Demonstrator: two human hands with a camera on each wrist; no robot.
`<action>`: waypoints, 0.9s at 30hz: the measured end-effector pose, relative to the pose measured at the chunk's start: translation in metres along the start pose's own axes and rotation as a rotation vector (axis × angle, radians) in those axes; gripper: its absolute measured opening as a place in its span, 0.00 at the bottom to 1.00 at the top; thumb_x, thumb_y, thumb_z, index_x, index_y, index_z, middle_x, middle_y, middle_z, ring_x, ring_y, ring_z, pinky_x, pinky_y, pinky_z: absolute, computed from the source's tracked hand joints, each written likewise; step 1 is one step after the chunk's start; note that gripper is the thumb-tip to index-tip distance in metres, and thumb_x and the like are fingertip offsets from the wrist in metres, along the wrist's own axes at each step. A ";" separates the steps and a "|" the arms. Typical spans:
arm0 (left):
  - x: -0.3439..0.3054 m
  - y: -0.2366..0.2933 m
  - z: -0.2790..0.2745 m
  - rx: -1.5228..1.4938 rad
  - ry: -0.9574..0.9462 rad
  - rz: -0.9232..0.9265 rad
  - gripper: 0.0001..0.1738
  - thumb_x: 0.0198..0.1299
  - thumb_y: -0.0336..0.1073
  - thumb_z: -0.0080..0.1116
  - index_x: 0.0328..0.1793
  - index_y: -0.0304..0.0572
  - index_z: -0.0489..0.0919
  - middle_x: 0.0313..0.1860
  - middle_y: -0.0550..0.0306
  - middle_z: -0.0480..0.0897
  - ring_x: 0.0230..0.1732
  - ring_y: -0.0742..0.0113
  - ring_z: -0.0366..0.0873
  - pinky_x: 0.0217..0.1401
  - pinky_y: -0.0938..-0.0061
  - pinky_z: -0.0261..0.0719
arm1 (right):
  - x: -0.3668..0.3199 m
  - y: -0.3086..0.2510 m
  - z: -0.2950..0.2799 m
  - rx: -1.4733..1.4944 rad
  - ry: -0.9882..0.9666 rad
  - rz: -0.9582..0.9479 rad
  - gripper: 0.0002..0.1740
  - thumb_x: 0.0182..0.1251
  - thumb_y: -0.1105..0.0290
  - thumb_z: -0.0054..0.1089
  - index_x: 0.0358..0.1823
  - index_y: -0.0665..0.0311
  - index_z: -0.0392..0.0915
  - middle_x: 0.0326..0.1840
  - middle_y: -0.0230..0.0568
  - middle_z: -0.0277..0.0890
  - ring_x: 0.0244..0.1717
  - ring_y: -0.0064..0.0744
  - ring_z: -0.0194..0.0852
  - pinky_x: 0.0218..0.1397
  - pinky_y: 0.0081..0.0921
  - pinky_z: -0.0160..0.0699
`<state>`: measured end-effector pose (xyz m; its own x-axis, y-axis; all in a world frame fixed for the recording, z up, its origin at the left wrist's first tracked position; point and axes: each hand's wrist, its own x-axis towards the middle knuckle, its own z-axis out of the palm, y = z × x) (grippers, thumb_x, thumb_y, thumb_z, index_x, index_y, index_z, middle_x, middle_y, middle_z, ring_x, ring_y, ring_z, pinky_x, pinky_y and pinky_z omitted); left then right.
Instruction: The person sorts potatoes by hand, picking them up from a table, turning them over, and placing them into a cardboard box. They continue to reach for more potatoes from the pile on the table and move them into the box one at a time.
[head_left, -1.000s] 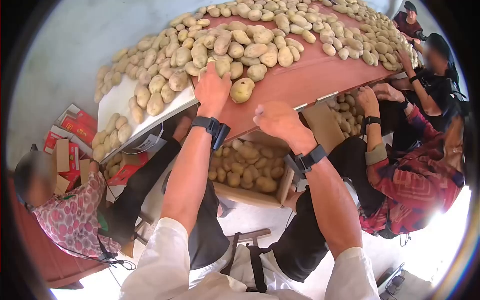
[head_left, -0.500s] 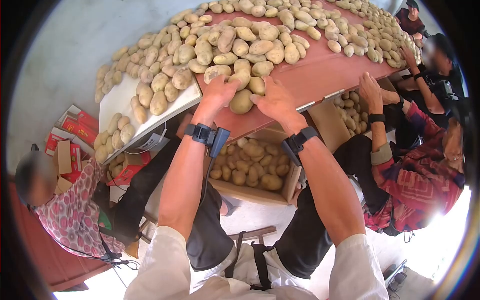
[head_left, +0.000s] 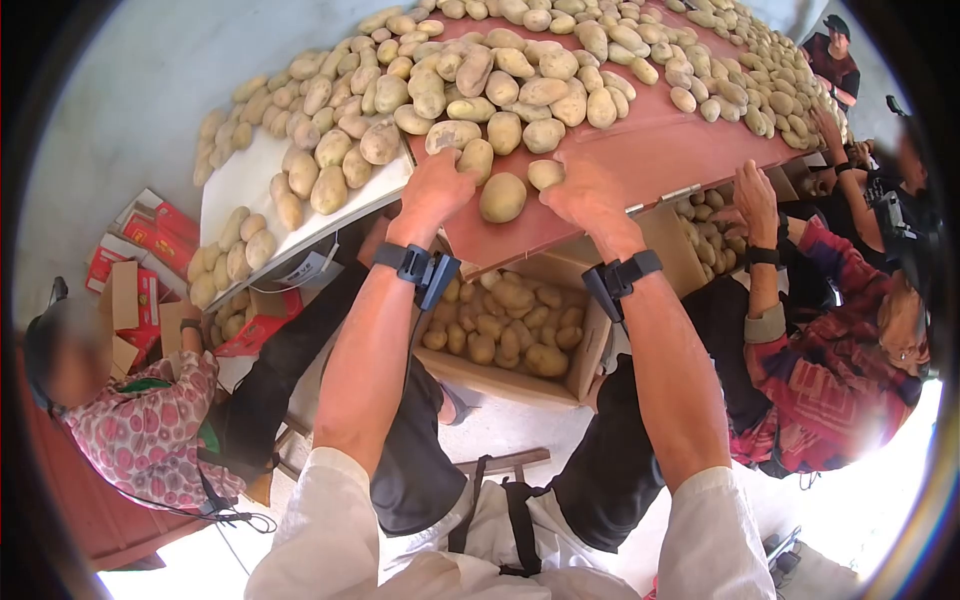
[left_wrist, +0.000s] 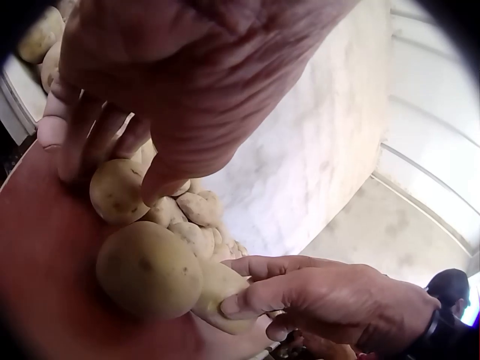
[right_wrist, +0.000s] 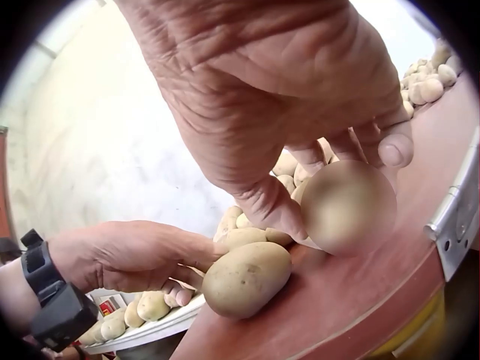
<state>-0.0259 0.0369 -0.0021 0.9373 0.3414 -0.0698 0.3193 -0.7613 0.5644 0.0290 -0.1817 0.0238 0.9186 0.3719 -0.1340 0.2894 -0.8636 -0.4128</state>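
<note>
My left hand (head_left: 438, 190) is at the near edge of the potato pile, its thumb and fingers round a potato (left_wrist: 118, 190) on the red tabletop (head_left: 590, 160). To its right, my right hand (head_left: 590, 195) grips a smaller potato (head_left: 545, 174) between thumb and fingers. A rounder loose potato (head_left: 503, 198) lies between the two hands, near the table's front edge; it looks large in the left wrist view. Behind the hands the heaped potatoes (head_left: 540, 92) spread over the table.
Under the table edge stands a cardboard box (head_left: 500, 385) of potatoes, with another box (head_left: 680, 245) to its right. A white board (head_left: 350, 190) with potatoes adjoins on the left. A metal hinge (head_left: 680, 193) sits on the table edge. People sit on both sides; red cartons (head_left: 150, 240) lie left.
My right hand, empty a second ago, has reached the potatoes and moved right with one in its fingers. My left hand has gone from a potato at the pile's edge to one beside it.
</note>
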 end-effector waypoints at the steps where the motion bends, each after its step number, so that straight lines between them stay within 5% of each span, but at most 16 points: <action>1: 0.001 0.005 -0.001 0.013 -0.030 -0.031 0.29 0.66 0.50 0.60 0.65 0.37 0.82 0.57 0.36 0.88 0.60 0.39 0.85 0.62 0.49 0.82 | 0.001 0.004 0.005 -0.024 0.057 -0.020 0.32 0.62 0.63 0.67 0.70 0.60 0.78 0.62 0.49 0.85 0.63 0.53 0.83 0.64 0.46 0.82; 9: 0.008 0.008 -0.001 0.023 -0.064 -0.105 0.33 0.59 0.54 0.65 0.61 0.33 0.83 0.56 0.35 0.88 0.59 0.39 0.86 0.60 0.51 0.83 | -0.002 0.019 0.017 0.018 0.156 -0.061 0.27 0.61 0.67 0.66 0.65 0.63 0.83 0.62 0.54 0.84 0.62 0.56 0.83 0.65 0.48 0.81; 14: 0.002 -0.002 -0.019 0.000 -0.277 -0.126 0.37 0.56 0.56 0.65 0.61 0.32 0.85 0.59 0.34 0.88 0.59 0.41 0.87 0.60 0.55 0.84 | 0.009 0.027 0.013 0.006 -0.014 -0.161 0.33 0.61 0.68 0.66 0.70 0.65 0.79 0.64 0.58 0.84 0.65 0.59 0.82 0.69 0.48 0.80; 15: 0.000 -0.016 -0.009 -0.116 -0.186 -0.068 0.37 0.56 0.56 0.64 0.63 0.32 0.84 0.57 0.35 0.89 0.57 0.41 0.87 0.59 0.57 0.84 | 0.011 0.027 0.012 0.014 -0.033 -0.153 0.33 0.61 0.68 0.66 0.70 0.65 0.79 0.64 0.58 0.84 0.65 0.59 0.82 0.69 0.48 0.80; 17: -0.009 -0.035 0.001 -0.225 -0.154 0.020 0.35 0.57 0.54 0.65 0.64 0.34 0.84 0.54 0.38 0.90 0.55 0.45 0.88 0.59 0.60 0.82 | 0.011 0.031 0.018 0.085 -0.027 -0.163 0.39 0.58 0.66 0.75 0.72 0.71 0.76 0.64 0.62 0.83 0.67 0.58 0.81 0.70 0.43 0.78; 20: -0.024 -0.031 -0.014 -0.292 -0.314 -0.037 0.36 0.56 0.51 0.66 0.67 0.35 0.82 0.55 0.41 0.89 0.56 0.53 0.87 0.60 0.63 0.81 | 0.017 0.033 0.020 0.081 -0.021 -0.179 0.38 0.59 0.66 0.75 0.71 0.72 0.76 0.65 0.62 0.83 0.67 0.59 0.81 0.70 0.44 0.78; 22: -0.035 -0.026 -0.023 -0.173 -0.261 -0.016 0.32 0.62 0.43 0.65 0.69 0.33 0.78 0.47 0.54 0.85 0.46 0.68 0.79 0.49 0.71 0.78 | 0.016 0.031 0.018 0.064 -0.009 -0.177 0.36 0.59 0.66 0.74 0.70 0.71 0.77 0.61 0.60 0.85 0.64 0.58 0.83 0.66 0.44 0.80; 27: -0.060 -0.014 -0.048 0.024 -0.298 -0.038 0.32 0.61 0.43 0.64 0.70 0.37 0.78 0.45 0.53 0.85 0.41 0.64 0.80 0.45 0.67 0.80 | 0.016 0.029 0.015 0.044 -0.067 -0.129 0.34 0.58 0.65 0.75 0.67 0.69 0.80 0.54 0.56 0.87 0.55 0.53 0.86 0.59 0.43 0.82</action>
<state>-0.0933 0.0531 0.0334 0.9232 0.1954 -0.3309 0.3545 -0.7652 0.5374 0.0483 -0.1959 -0.0040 0.8540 0.5019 -0.1370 0.3901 -0.7920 -0.4696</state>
